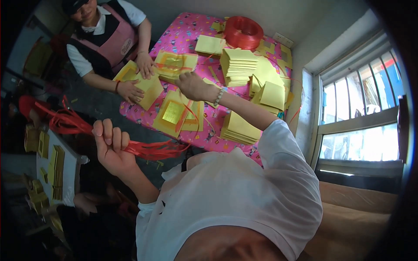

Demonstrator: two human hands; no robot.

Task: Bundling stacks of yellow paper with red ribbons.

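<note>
A bundle of thin red plastic ribbons (154,149) is gripped in my left hand (111,145), its strands sticking out on both sides of the fist. My right hand (193,86), with a beaded bracelet on the wrist, is closed low over the pink table, at the near edge of a yellow paper stack with a gold square (175,62). Whatever its fingers hold, if anything, is hidden. Just nearer lies another yellow sheet stack with a gold square (174,113), and a red strip (193,114) trails over its right side.
Across the table, a co-worker's two hands press on yellow paper (150,90). Several yellow paper stacks (238,67) and a red ribbon coil (243,32) stand on the pink patterned tablecloth (174,37). A barred window (361,91) is at right, a second table (72,167) at left.
</note>
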